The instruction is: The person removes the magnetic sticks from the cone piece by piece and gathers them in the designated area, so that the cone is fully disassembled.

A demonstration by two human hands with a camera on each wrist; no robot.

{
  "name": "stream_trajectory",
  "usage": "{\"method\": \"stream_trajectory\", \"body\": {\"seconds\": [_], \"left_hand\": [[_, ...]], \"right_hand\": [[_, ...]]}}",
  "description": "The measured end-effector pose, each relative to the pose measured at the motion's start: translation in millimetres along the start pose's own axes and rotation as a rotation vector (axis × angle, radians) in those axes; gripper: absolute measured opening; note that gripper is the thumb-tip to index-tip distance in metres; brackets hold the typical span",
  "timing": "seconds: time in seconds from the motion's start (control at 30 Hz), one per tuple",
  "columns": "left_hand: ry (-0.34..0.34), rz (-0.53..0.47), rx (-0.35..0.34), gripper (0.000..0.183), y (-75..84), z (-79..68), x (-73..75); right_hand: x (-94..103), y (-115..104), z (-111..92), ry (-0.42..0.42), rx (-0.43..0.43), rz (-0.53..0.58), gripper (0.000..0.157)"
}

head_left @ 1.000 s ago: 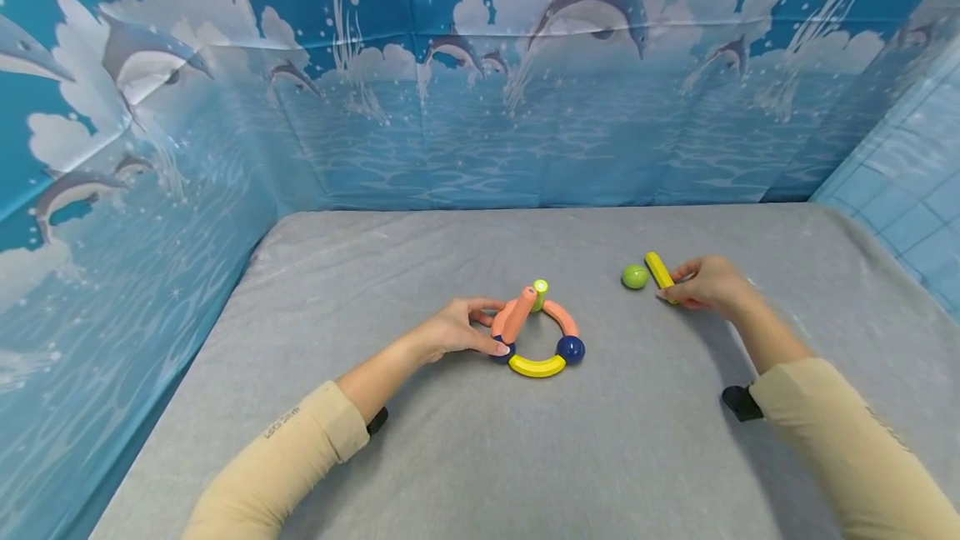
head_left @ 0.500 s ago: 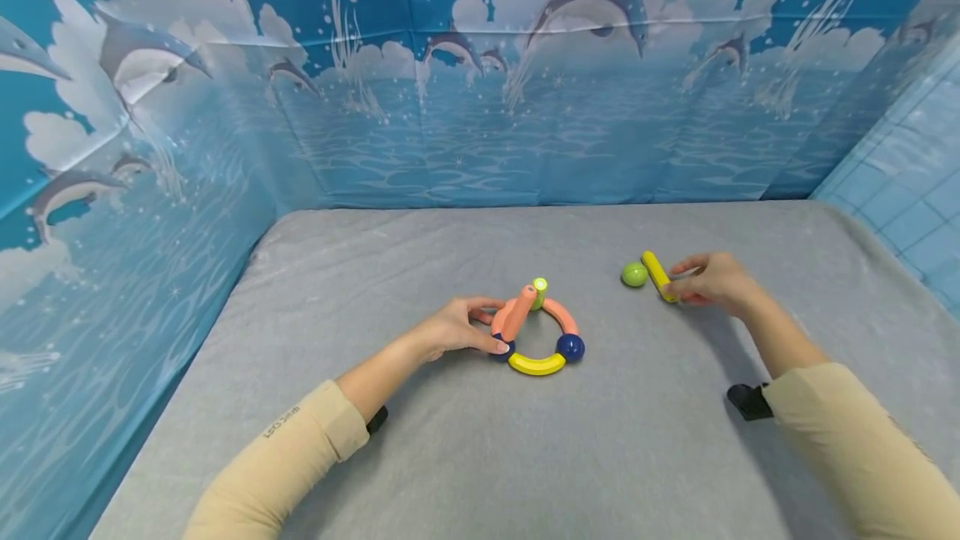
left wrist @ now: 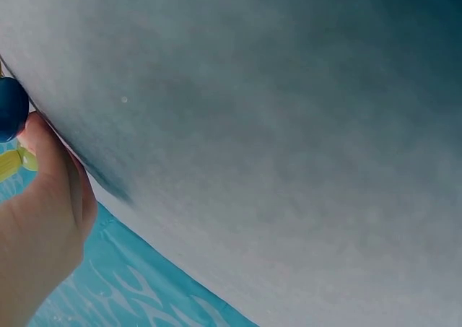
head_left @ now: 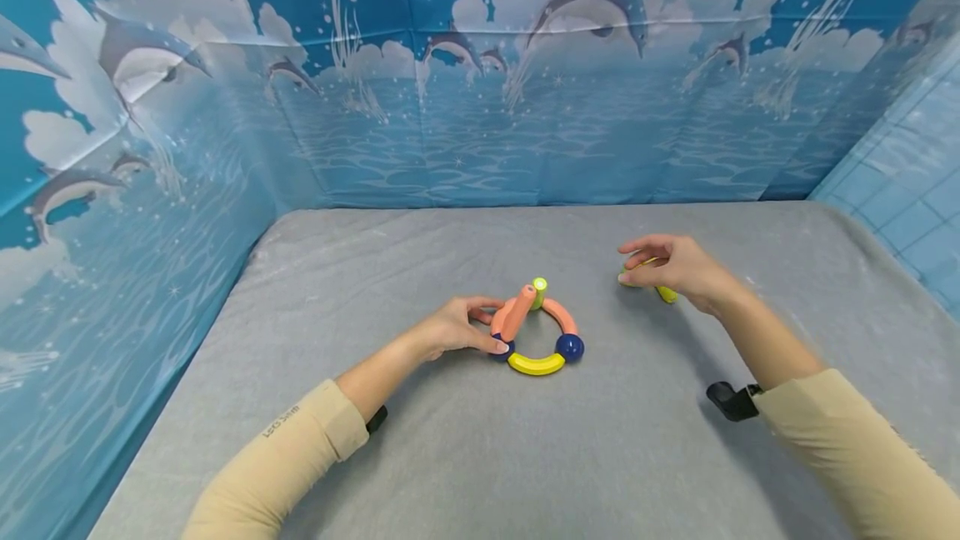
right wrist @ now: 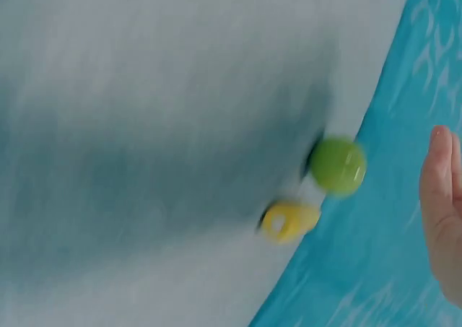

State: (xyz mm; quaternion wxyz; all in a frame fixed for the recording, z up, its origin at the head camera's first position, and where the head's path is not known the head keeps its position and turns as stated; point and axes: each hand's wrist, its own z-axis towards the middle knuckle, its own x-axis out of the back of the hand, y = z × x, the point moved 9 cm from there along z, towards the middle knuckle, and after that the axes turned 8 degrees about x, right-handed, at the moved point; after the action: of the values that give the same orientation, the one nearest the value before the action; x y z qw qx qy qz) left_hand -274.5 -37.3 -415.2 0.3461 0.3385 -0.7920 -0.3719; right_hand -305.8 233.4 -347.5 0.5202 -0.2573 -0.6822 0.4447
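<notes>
On the grey cloth, my left hand (head_left: pixel 450 332) grips the left side of a building-toy ring. Its thumb lies on a dark blue ball and the fingers reach behind a coral curved rod. The ring also has a yellow curved rod (head_left: pixel 536 365), another coral curve (head_left: pixel 562 317) and a second dark blue ball (head_left: pixel 570 347). A straight coral rod (head_left: pixel 519 312) and a short green rod (head_left: pixel 540 286) stick up from it. Holding nothing, my right hand (head_left: pixel 678 267) hovers over a green ball (right wrist: pixel 338 165) and a straight yellow rod (head_left: pixel 667 295), mostly hiding them in the head view.
Grey cloth (head_left: pixel 450 457) covers the table. A blue dolphin-print curtain (head_left: pixel 480 148) hangs behind the far edge and along the left side. Pale blue tile-pattern sheeting (head_left: pixel 907 165) stands at the right.
My right hand has let go of the yellow rod, risen and moved left over the green ball. The rod stays on the cloth. My left hand and the ring have kept their place.
</notes>
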Motion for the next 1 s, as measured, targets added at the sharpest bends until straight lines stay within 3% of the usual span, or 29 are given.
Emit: {"method": "stream_trajectory", "body": {"seconds": [0.27,0.47,0.7,1.0], "left_hand": [[0.002,0.007,0.002,0.065,-0.9,-0.4,1.0],[-0.006,0.008,0.005,0.065,1.1,-0.4,-2.1],[-0.017,-0.008,0.007,0.065,0.2,0.4,-4.3],[-0.019,-0.018,-0.011,0.064,1.3,-1.3,-1.0]], "right_hand": [[-61.0,-22.4,17.1,-0.096,0.112,0.082,0.054],[-90.4,-24.4,28.3,-0.131,0.131,0.141,0.048],[-106.4,-32.1,35.5,-0.144,0.174,0.078,0.049],[-110.2,-37.4,40.8,-0.138,0.169,0.042,0.04]]}}
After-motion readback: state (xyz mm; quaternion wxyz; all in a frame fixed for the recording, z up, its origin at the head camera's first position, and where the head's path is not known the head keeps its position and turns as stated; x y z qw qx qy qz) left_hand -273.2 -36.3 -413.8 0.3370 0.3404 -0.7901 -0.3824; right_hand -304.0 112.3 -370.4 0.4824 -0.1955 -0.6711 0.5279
